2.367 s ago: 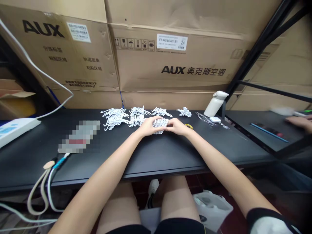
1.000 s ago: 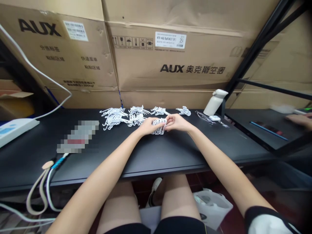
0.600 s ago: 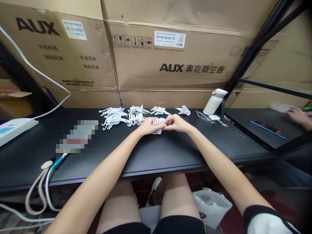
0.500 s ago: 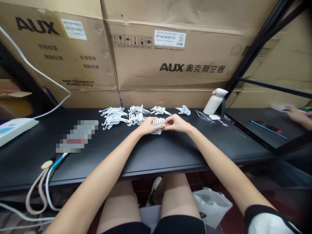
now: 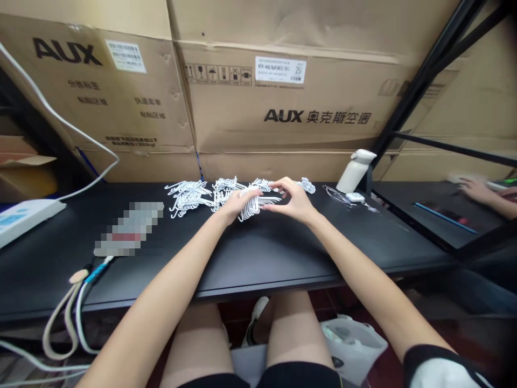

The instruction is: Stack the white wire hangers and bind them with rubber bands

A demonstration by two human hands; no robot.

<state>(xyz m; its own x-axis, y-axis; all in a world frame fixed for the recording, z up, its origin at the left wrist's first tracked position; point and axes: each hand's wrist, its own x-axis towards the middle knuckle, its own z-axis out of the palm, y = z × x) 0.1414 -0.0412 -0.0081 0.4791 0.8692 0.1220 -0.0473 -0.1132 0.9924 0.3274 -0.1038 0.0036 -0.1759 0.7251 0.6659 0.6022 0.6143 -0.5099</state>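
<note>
My left hand (image 5: 233,208) grips a bundle of white wire-like hooks (image 5: 250,206) just above the black table. Their curved ends face me, and their straight ends point right. At those straight ends is my right hand (image 5: 298,200), thumb and fingers apart; whether the thumb touches them I cannot tell. Behind and left of my hands lie more piles of white hooks (image 5: 189,200), with another pile (image 5: 226,184) beside them. One pile (image 5: 260,185) sits behind the bundle, partly covered by my hands. A small white heap (image 5: 308,185) is partly hidden behind my right hand.
On the black table (image 5: 258,258) are a white bottle (image 5: 355,171), glasses (image 5: 338,196), a small white case (image 5: 355,198) and a blurred-out object with a strap (image 5: 131,229). A white power strip (image 5: 28,218) lies left. Cardboard boxes (image 5: 226,124) stand behind. Another person's hand (image 5: 479,189) is at right.
The bundle has turned so its straight ends now show on the right. My right hand has come away from it, its fingers spreading; my left hand has shifted slightly left.
</note>
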